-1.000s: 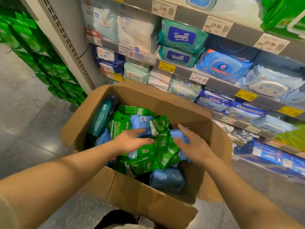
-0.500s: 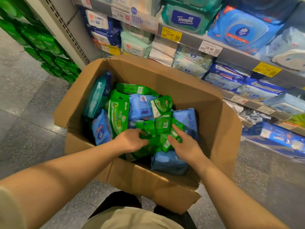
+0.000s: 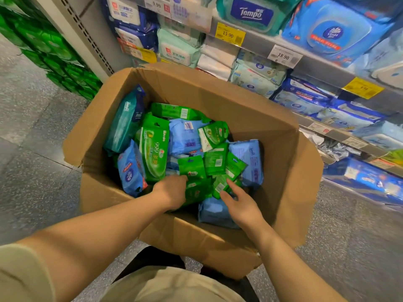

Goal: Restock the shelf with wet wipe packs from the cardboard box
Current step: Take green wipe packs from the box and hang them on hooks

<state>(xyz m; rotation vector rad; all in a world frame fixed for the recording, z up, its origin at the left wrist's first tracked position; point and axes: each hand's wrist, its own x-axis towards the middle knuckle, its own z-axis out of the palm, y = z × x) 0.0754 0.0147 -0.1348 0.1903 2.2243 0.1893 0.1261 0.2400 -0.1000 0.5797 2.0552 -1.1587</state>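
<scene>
box: the cardboard box sat open on the floor right by the shelf, probably so packs were an easy reach.
packs: small green wipe packs were heaped in the middle, none shelved yet.
left hand: fingers curled into the green pile, seemed to be gripping some.
right hand: fingers spread, fingertips touching a pack.

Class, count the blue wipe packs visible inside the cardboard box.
4: left blue pack, centre blue pack, right blue pack, near blue pack by the right hand; more may lie buried.
</scene>
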